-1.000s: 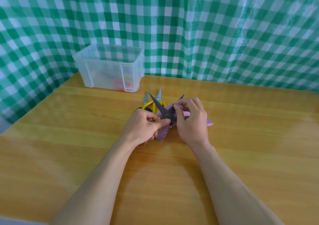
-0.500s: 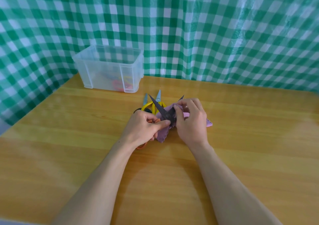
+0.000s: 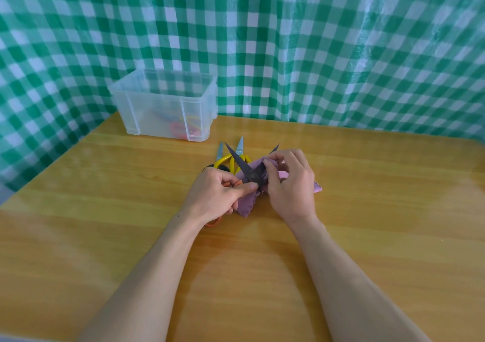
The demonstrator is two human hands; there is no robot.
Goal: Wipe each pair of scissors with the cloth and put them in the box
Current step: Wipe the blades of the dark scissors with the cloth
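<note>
Purple cloth (image 3: 245, 202) pinched round one dark blade w/ right grip (image 3: 291, 186), orange-handled scissors (image 3: 239, 158) clutched by the handles in left grip (image 3: 217, 193), down by worktop (image 3: 105, 210) just in front of yellow pair (image 3: 223, 160), box (image 3: 157, 110) well back-left. Blades splayed wide, so could nick skin thru thin fabric if dragged edge-on, or snag cloth at pivot.

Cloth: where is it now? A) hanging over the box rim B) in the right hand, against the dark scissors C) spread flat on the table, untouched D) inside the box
B: the right hand pinches the cloth onto a blade of the open scissors, which the left hand holds.
</note>
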